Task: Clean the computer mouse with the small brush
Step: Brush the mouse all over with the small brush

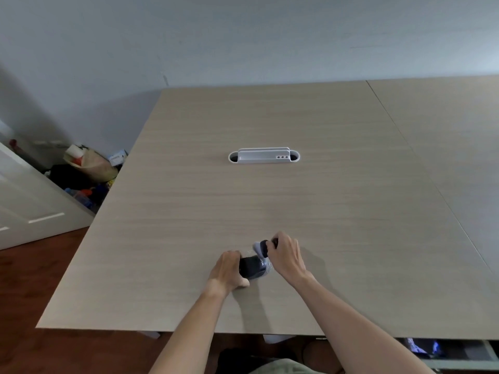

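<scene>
A dark computer mouse [251,268] lies on the light wooden table [270,201] near its front edge. My left hand [226,272] grips the mouse from its left side, holding it against the tabletop. My right hand [286,255] is closed on a small brush [262,249] with a dark handle and whitish bristles. The bristles touch the mouse's upper right side. Part of the mouse is hidden under my left fingers, and the brush handle disappears into my right fist.
A white cable-port insert [264,156] is set into the table's middle, well beyond my hands. A seam [421,168] runs diagonally where a second tabletop joins on the right. Bags and clutter [89,171] lie on the floor at the left, beside a white door [29,209].
</scene>
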The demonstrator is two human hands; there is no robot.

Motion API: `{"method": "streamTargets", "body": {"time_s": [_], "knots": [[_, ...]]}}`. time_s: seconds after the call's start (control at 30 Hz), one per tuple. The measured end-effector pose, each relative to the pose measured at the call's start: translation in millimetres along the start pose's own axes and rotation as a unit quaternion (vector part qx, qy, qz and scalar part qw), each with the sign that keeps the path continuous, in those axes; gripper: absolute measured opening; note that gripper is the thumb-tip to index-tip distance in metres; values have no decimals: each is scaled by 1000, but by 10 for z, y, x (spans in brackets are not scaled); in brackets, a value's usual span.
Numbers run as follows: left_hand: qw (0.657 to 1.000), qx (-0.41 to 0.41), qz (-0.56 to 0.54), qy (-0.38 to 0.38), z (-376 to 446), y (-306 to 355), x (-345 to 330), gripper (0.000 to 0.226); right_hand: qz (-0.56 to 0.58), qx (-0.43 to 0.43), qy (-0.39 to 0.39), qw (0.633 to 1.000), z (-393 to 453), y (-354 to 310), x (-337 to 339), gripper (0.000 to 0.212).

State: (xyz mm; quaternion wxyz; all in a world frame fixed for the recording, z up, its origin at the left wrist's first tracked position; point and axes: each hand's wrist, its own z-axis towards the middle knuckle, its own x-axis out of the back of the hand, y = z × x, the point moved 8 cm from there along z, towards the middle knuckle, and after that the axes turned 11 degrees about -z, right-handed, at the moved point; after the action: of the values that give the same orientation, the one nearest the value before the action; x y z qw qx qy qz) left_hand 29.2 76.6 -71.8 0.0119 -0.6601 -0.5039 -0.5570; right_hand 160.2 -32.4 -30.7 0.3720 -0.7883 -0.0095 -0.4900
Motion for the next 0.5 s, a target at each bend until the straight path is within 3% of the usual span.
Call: {"method": "streamTargets", "body": {"time_s": [0.13,0.33,0.5], "knots": [[999,-3,17,-28,38,23,-46,29,-1,38,-76,996,-16,-79,-166,22],[999,-12,22,-25,18,76,4,36,13,-14,14,1000,-44,47,6,20],[998,-20,44,-43,36,119,-9,26,3,-5,-45,999,-90,-4,-108,23]]}}
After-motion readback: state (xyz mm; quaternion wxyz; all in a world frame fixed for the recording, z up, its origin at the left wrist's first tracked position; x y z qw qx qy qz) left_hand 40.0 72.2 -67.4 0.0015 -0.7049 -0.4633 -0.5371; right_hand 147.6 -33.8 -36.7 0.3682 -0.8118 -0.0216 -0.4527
